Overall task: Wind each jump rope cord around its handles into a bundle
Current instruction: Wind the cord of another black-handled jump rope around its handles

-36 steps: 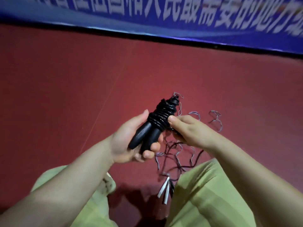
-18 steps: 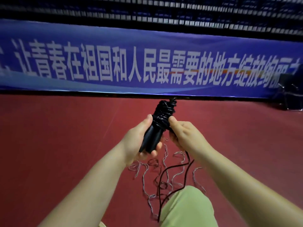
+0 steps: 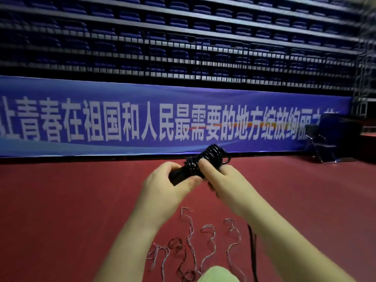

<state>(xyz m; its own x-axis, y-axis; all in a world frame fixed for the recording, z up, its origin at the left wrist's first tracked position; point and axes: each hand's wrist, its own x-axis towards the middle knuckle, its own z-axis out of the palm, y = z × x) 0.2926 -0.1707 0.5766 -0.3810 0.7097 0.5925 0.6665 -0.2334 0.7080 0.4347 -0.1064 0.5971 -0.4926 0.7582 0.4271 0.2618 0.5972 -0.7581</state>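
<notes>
Left hand (image 3: 168,184): grips the bare ends of the black plastic handles (image 3: 179,177), probably to steady them for winding.
Right hand (image 3: 220,176): fingers curled on the glossy black coiled cord (image 3: 209,157), thumb pinning a turn.
Bundle: frame centre, between both hands.
Thin pale loose cords (image 3: 203,241): red floor (image 3: 71,210), lower centre.

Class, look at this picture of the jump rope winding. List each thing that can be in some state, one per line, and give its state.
Black jump rope bundle: cord coiled round the handles, held in the air, tilted.
Left hand: grips the bare handle ends.
Right hand: holds the coiled part, thumb on the coils.
Black cord tail: hangs loose below the right forearm, not yet wound.
Loose thin cords: unwound, tangled on the red floor.
Folding chair: unfolded, unoccupied.
</notes>
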